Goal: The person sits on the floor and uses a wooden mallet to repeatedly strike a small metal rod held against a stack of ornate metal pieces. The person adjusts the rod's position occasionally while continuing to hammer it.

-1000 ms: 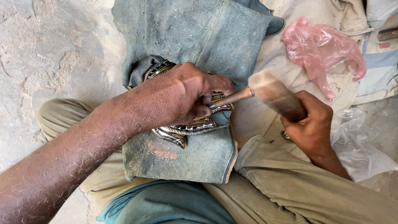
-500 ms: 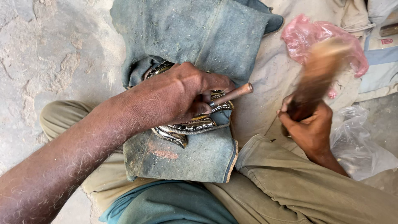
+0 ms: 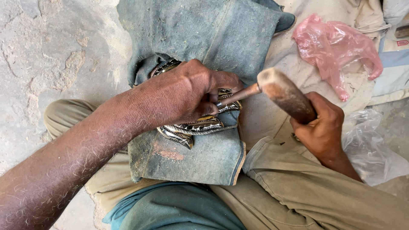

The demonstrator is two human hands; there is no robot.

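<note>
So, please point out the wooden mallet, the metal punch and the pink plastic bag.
wooden mallet point(image 3: 284, 94), head view, middle of its wooden body.
metal punch point(image 3: 243, 94), head view, bare shaft.
pink plastic bag point(image 3: 334, 47), head view, crumpled centre.

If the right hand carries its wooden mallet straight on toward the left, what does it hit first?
Most likely the butt end of the thin metal punch held by the left hand; the mallet in the right hand appears to meet it already, though depth is unclear.

Daylight is falling on a rough, cracked concrete floor point(image 3: 47, 51); pale cloth point(image 3: 306, 81) is lying spread over it, a pink plastic bag point(image 3: 336, 47) and perhaps clear plastic point(image 3: 375, 145) resting there.
</note>
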